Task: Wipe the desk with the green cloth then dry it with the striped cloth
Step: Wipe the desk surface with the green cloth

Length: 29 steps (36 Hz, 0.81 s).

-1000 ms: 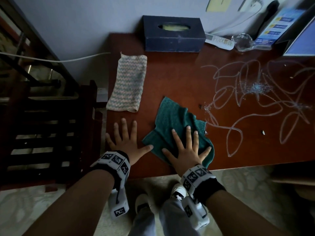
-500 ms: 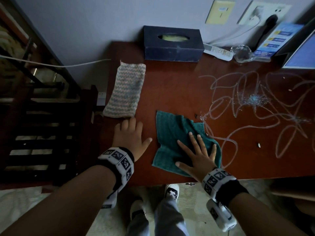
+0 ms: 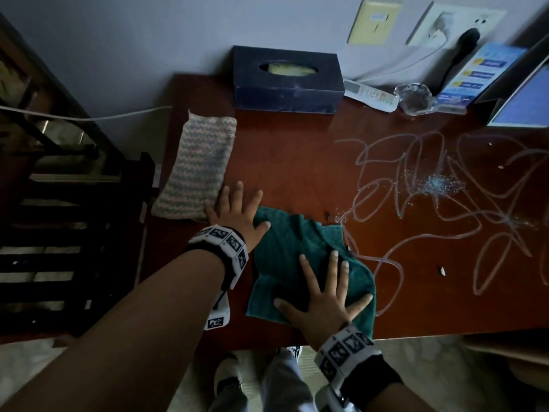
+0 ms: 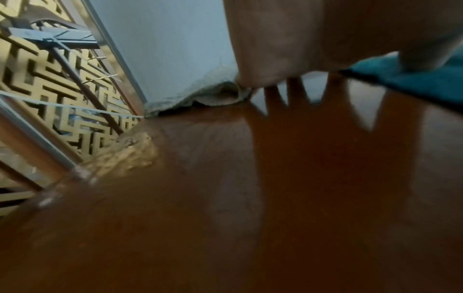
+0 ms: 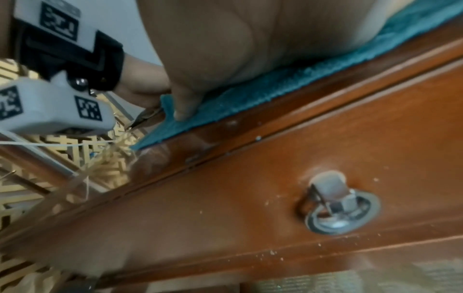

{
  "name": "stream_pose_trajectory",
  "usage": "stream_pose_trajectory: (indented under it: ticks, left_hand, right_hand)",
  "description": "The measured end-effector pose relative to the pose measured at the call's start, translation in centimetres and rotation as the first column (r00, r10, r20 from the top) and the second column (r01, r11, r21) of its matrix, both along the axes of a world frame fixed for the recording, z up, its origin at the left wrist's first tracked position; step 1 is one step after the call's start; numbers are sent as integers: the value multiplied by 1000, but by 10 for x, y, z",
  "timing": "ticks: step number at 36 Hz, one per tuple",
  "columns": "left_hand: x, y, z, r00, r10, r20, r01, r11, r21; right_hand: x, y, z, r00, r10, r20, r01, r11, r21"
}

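The green cloth (image 3: 300,257) lies crumpled near the front edge of the red-brown desk (image 3: 297,162). My right hand (image 3: 323,295) presses flat on it with spread, straight fingers. My left hand (image 3: 237,212) lies flat on the desk just left of the green cloth, thumb touching its edge, fingertips at the near end of the striped cloth (image 3: 199,168). The striped cloth lies folded near the desk's left edge. Whitish scribbled smears (image 3: 439,209) cover the right half of the desk. In the left wrist view the green cloth (image 4: 411,79) and striped cloth (image 4: 208,95) show past my palm.
A dark tissue box (image 3: 286,80) stands at the back against the wall. A remote (image 3: 371,93), a glass object (image 3: 416,98) and a blue leaflet (image 3: 481,72) sit back right. A dark wooden rack (image 3: 74,248) stands left of the desk. A drawer handle (image 5: 338,206) is below the desk edge.
My right hand has pushed the green cloth rightward and further onto the desk, toward the smears. My left hand has slid forward up to the striped cloth's near end.
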State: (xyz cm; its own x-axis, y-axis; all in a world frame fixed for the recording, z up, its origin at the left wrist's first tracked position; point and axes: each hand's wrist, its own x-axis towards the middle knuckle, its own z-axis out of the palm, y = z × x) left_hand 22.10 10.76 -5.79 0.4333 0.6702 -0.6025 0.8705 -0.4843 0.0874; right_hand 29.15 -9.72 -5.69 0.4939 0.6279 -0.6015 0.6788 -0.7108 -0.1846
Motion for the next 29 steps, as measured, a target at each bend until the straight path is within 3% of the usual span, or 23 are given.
stream_pose_trajectory:
  ticks: [10,17,29]
  left_hand:
    - [7,-14,-11,995,-89,-55,97,979,178]
    - [12,-13,-14,997,-74,32,68,986,149]
    - [14,-7,-13,998,-40,52,36,997,75]
  right_hand:
    - [10,16,4,1000,1,-24,-2,999,-44]
    - [19,31,2,1000,-24,-4,24,999,-42]
    - [34,63,4,991,-131,-4,130,990,-47]
